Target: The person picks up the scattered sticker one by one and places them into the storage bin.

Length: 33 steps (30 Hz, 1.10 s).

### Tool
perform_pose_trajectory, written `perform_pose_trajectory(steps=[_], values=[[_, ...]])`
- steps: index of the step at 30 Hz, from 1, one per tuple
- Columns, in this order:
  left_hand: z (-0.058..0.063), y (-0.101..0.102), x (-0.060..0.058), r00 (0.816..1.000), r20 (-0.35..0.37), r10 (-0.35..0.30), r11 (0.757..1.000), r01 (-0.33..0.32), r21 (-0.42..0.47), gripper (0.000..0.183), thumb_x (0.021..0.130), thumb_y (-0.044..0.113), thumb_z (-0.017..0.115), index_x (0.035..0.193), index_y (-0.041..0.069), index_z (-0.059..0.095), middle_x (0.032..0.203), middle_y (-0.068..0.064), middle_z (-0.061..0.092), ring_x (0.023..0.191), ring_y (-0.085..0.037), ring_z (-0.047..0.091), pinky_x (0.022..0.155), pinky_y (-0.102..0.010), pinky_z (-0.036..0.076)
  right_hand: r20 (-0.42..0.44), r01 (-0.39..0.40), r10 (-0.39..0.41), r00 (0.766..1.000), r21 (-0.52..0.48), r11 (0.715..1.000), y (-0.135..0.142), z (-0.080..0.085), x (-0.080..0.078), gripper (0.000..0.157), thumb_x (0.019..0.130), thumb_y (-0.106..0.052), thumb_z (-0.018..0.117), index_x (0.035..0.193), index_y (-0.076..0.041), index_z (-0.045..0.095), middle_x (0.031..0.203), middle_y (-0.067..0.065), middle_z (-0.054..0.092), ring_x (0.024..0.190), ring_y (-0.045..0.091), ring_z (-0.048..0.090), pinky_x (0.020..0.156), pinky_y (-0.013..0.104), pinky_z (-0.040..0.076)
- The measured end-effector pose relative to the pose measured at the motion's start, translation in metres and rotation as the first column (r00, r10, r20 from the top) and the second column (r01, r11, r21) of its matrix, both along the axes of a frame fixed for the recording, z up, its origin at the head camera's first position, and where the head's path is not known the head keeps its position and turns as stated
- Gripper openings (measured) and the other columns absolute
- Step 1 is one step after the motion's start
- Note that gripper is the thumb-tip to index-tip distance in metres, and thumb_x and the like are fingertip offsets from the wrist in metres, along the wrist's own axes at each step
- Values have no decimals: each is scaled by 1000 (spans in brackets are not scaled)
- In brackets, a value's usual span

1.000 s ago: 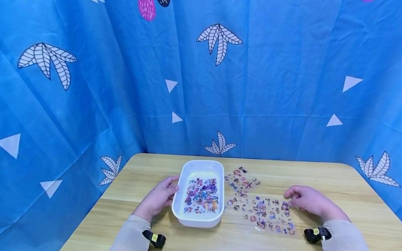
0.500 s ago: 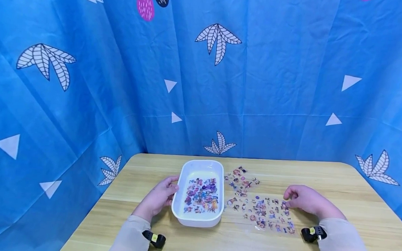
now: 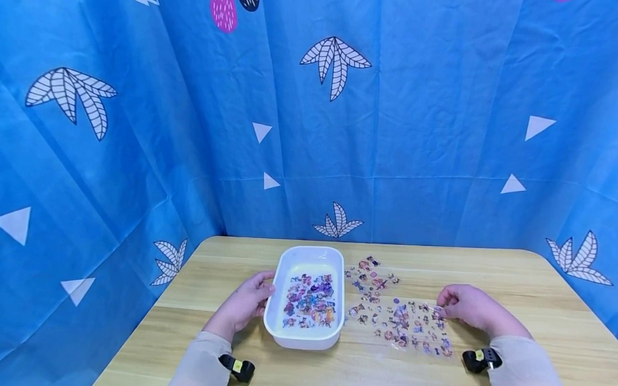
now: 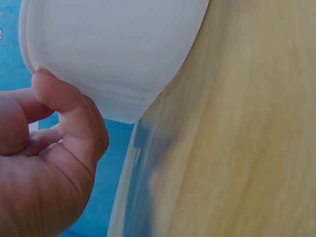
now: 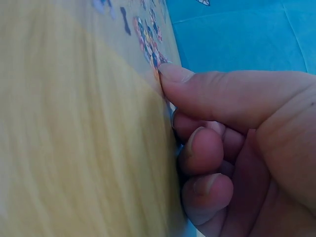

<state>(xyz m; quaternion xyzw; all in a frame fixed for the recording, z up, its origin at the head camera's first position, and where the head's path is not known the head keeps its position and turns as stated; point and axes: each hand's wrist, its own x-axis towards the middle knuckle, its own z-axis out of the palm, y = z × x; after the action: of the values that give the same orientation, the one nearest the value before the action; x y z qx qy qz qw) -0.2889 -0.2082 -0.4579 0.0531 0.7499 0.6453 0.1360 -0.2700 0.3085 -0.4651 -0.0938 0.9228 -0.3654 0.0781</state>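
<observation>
At the head view's lower middle stands a white plastic tub (image 3: 303,342) with colourful sticker sheets (image 3: 310,301) inside it. My left hand (image 3: 244,303) grips the tub's left rim; the left wrist view has the thumb against that rim and the fingers curled. To the right of the tub, a clear sticker sheet (image 3: 409,327) printed with small cartoon figures lies on the table. My right hand (image 3: 472,306) pinches its upper right corner between thumb and index finger, the other fingers curled beneath in the right wrist view (image 5: 168,74).
Another clear sticker sheet (image 3: 372,279) lies farther back, beside the tub and overlapping the nearer sheet in view. The wooden table (image 3: 152,347) ends at a blue patterned curtain (image 3: 420,134) behind and at the sides.
My right hand has moved slightly left and closed on the sheet's corner; the sheet's near right part has shifted a little upward in view. The left hand and tub have stayed put.
</observation>
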Motion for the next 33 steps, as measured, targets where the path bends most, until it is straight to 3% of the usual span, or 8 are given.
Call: perform_pose_trajectory(steps=[4, 12, 19, 25, 33], values=[[0, 0, 1, 1000, 1, 4, 1000, -4, -2, 48, 107, 14, 48, 153, 6, 39, 117, -21, 58, 89, -25, 63, 70, -33, 56, -2, -8, 8, 1000, -2, 1000, 1, 0, 1, 11, 85, -10, 76, 89, -9, 65, 80, 3, 61, 70, 22, 52, 66, 37, 43], [2, 1, 3, 1000, 2, 7, 1000, -7, -8, 48, 107, 15, 49, 153, 7, 39, 118, -22, 59, 90, -26, 63, 70, -34, 56, 37, 18, -13, 999, -117, 993, 8, -5, 0, 8, 93, -11, 66, 93, -4, 62, 76, 7, 57, 60, 19, 52, 52, 31, 46], [2, 0, 1, 1000, 0, 1, 1000, -1, -2, 49, 107, 14, 49, 154, 7, 39, 118, -22, 58, 89, -26, 62, 71, -34, 56, 47, 44, -37, 998, -147, 988, 9, -5, -4, 28, 95, -7, 62, 122, 0, 61, 74, 8, 55, 55, 17, 50, 47, 29, 45], [1, 0, 0, 1000, 1, 2, 1000, -2, 2, 48, 107, 14, 49, 153, 7, 39, 119, -22, 58, 90, -26, 63, 72, -35, 57, 54, 76, -66, 996, -195, 978, 10, -5, -4, 14, 100, -7, 55, 109, -2, 65, 77, 10, 57, 58, 18, 51, 50, 31, 48], [0, 0, 0, 1000, 0, 5, 1000, -5, 5, 48, 107, 14, 48, 153, 7, 39, 119, -22, 58, 92, -26, 64, 73, -35, 57, -4, 171, -175, 985, -205, 964, 13, -2, -7, 21, 102, -14, 55, 113, 1, 63, 76, 10, 60, 62, 21, 57, 54, 33, 52]])
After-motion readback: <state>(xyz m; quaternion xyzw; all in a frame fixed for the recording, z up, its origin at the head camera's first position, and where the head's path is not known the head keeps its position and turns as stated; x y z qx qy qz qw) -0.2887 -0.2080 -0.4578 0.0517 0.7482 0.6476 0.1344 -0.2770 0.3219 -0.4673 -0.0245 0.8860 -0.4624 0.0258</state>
